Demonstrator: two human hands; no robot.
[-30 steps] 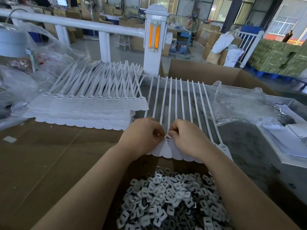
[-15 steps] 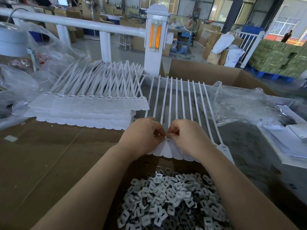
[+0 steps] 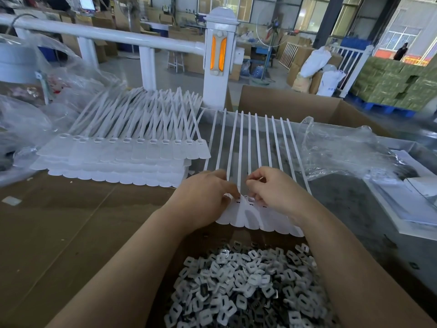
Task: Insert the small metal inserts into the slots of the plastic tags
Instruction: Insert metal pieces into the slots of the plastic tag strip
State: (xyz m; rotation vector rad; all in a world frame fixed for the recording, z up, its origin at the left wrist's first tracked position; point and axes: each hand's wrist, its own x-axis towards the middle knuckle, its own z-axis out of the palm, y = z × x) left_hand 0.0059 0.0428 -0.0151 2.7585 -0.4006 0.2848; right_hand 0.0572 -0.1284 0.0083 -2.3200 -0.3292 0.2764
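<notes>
A joined strip of white plastic tags (image 3: 250, 216) with long straps lies on the table in front of me, dark slots showing near its top edge. My left hand (image 3: 203, 197) rests on the strip's left part, fingers curled down at a slot. My right hand (image 3: 272, 188) pinches at the neighbouring slot; any small insert between the fingertips is too small to make out. A heap of small grey metal inserts (image 3: 248, 287) fills the open box just below my forearms.
A tall stack of more white tag strips (image 3: 123, 157) sits at the left. Crumpled clear plastic bags (image 3: 343, 150) lie right and left. An open cardboard box (image 3: 295, 102) stands behind, and a white railing post (image 3: 218, 60) rises at the table's far edge.
Both hands have drawn slightly apart, uncovering the dark slots of the tags between them. The strip has stayed in place.
</notes>
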